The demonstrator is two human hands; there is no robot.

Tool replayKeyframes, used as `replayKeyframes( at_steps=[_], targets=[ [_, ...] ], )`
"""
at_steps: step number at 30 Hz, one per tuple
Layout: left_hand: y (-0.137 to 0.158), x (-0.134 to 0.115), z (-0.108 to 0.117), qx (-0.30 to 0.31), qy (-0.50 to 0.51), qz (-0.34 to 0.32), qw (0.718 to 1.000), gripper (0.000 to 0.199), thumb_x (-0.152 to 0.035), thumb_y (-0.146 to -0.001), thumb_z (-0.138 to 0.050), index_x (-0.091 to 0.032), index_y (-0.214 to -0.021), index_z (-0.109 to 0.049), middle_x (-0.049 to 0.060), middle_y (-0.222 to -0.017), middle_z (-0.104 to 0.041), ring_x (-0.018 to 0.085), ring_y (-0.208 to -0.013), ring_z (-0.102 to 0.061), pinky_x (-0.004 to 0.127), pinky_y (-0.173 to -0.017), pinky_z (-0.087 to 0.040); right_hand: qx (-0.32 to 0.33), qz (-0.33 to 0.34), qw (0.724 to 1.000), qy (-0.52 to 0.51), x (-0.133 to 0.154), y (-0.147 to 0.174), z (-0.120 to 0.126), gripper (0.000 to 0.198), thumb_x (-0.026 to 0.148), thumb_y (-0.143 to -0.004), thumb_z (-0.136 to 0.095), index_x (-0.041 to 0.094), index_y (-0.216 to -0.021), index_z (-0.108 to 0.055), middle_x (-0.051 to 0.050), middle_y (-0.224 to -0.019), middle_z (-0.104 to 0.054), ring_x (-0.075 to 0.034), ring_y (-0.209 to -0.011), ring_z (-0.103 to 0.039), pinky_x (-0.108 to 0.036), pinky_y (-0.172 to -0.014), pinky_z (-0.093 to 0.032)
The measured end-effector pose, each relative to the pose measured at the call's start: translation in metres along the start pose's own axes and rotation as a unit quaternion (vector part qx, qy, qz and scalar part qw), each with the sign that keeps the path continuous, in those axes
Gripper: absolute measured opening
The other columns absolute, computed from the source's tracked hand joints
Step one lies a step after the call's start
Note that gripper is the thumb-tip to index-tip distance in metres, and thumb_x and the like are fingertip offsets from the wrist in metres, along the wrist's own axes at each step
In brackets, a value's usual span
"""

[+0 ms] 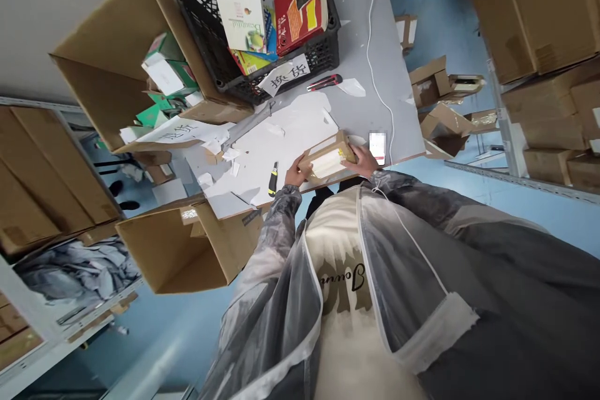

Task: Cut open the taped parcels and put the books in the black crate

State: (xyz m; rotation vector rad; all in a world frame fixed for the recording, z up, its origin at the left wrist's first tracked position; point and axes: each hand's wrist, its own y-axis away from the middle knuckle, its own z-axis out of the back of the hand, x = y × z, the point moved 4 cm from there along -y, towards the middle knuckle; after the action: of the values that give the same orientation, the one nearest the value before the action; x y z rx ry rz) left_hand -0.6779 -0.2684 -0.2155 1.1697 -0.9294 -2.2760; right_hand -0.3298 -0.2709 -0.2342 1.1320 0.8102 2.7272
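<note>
A small cardboard box [323, 147] with a pale label on its near side is held between my two hands at the front edge of the table. My left hand [297, 171] grips its left end, fingers wrapped round the corner. At the right end, my right hand [362, 161] is closed on the box too. Left of my left hand lies a yellow and black utility knife [273, 179]. A phone [377, 148] with a lit screen rests just beyond my right hand. What the box contains is hidden.
On the table [398, 100] stand a black crate [323, 53] of books and a large open carton [117, 44] of small boxes. A red cutter [324, 82] and a white cable [370, 44] lie nearby. Another open carton [187, 256] stands below left.
</note>
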Motion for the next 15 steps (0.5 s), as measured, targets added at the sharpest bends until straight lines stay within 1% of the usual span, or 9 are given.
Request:
replayKeyframes(
  at_steps=[2, 4, 6, 8, 10, 11, 13, 14, 15],
  targets=[
    [-0.009, -0.006, -0.001, -0.057, 0.024, 0.075, 0.995, 0.093, -0.079, -0.105, -0.086, -0.027, -0.18, -0.067, 0.015, -0.141, -0.087, 0.031, -0.102, -0.089, 0.041, -0.079, -0.075, 0.026, -0.022, 0.999, -0.015, 0.007, -0.021, 0.006, 0.086, 0.069, -0.107, -0.084, 0.021, -0.177, -0.07, -0.021, -0.151, -0.079, -0.044, -0.138, -0.079, -0.055, -0.124, -0.065],
    [-0.02, -0.013, -0.005, -0.113, 0.031, 0.129, 0.985, 0.093, -0.087, -0.105, -0.079, -0.02, -0.17, -0.075, 0.02, -0.144, -0.085, 0.033, -0.101, -0.088, 0.043, -0.078, -0.074, 0.031, -0.04, 0.998, -0.04, 0.015, -0.041, 0.009, 0.073, 0.071, -0.108, -0.082, 0.021, -0.162, -0.082, -0.017, -0.14, -0.084, -0.04, -0.125, -0.083, -0.051, -0.117, -0.068],
    [-0.031, -0.018, -0.01, -0.141, 0.068, 0.143, 0.977, 0.093, -0.093, -0.113, -0.059, -0.015, -0.16, -0.08, 0.025, -0.15, -0.082, 0.038, -0.11, -0.086, 0.046, -0.079, -0.073, -0.004, -0.046, 0.997, -0.068, 0.023, -0.058, 0.012, 0.069, 0.077, -0.109, -0.078, 0.021, -0.147, -0.091, -0.016, -0.136, -0.086, -0.039, -0.125, -0.082, -0.05, -0.118, -0.067],
    [-0.039, -0.018, -0.007, -0.152, 0.098, 0.126, 0.975, 0.098, -0.09, -0.121, -0.031, -0.014, -0.156, -0.08, 0.027, -0.153, -0.08, 0.04, -0.123, -0.083, 0.048, -0.085, -0.073, -0.043, -0.048, 0.994, -0.085, 0.03, -0.068, 0.012, 0.071, 0.08, -0.107, -0.078, 0.02, -0.139, -0.094, -0.017, -0.14, -0.084, -0.04, -0.13, -0.08, -0.049, -0.122, -0.065],
    [-0.036, -0.008, 0.007, -0.19, 0.047, 0.114, 0.974, 0.092, -0.079, -0.125, -0.019, -0.015, -0.155, -0.078, 0.028, -0.154, -0.078, 0.04, -0.136, -0.078, 0.05, -0.1, -0.071, -0.058, -0.05, 0.993, -0.094, 0.033, -0.072, 0.01, 0.07, 0.079, -0.108, -0.076, 0.018, -0.139, -0.094, -0.018, -0.14, -0.084, -0.04, -0.13, -0.08, -0.048, -0.123, -0.065],
    [-0.029, 0.001, 0.018, -0.223, -0.011, 0.122, 0.967, 0.083, -0.073, -0.127, -0.024, -0.015, -0.155, -0.076, 0.029, -0.156, -0.076, 0.041, -0.144, -0.074, 0.052, -0.107, -0.068, -0.056, -0.051, 0.992, -0.101, 0.034, -0.072, 0.008, 0.068, 0.077, -0.11, -0.075, 0.019, -0.139, -0.094, -0.018, -0.138, -0.084, -0.039, -0.129, -0.081, -0.047, -0.121, -0.065],
    [-0.009, 0.024, 0.039, -0.267, -0.146, 0.163, 0.938, 0.064, -0.064, -0.123, -0.049, -0.013, -0.155, -0.069, 0.034, -0.163, -0.067, 0.045, -0.157, -0.063, 0.056, -0.116, -0.063, -0.051, -0.045, 0.991, -0.113, 0.032, -0.068, 0.004, 0.066, 0.075, -0.112, -0.072, 0.02, -0.139, -0.094, -0.017, -0.135, -0.086, -0.039, -0.128, -0.081, -0.048, -0.12, -0.066],
    [0.002, 0.037, 0.047, -0.26, -0.199, 0.19, 0.926, 0.063, -0.062, -0.117, -0.063, -0.012, -0.156, -0.065, 0.036, -0.166, -0.062, 0.048, -0.16, -0.06, 0.057, -0.116, -0.062, -0.053, -0.037, 0.991, -0.118, 0.03, -0.065, 0.002, 0.065, 0.075, -0.112, -0.071, 0.02, -0.139, -0.094, -0.017, -0.135, -0.086, -0.039, -0.131, -0.08, -0.049, -0.121, -0.066],
    [0.013, 0.05, 0.052, -0.229, -0.24, 0.205, 0.921, 0.07, -0.062, -0.11, -0.074, -0.012, -0.157, -0.061, 0.038, -0.167, -0.06, 0.049, -0.159, -0.06, 0.057, -0.114, -0.062, -0.056, -0.029, 0.99, -0.122, 0.028, -0.062, 0.0, 0.065, 0.075, -0.112, -0.071, 0.021, -0.138, -0.094, -0.017, -0.137, -0.087, -0.039, -0.134, -0.079, -0.05, -0.122, -0.065]
  ],
)
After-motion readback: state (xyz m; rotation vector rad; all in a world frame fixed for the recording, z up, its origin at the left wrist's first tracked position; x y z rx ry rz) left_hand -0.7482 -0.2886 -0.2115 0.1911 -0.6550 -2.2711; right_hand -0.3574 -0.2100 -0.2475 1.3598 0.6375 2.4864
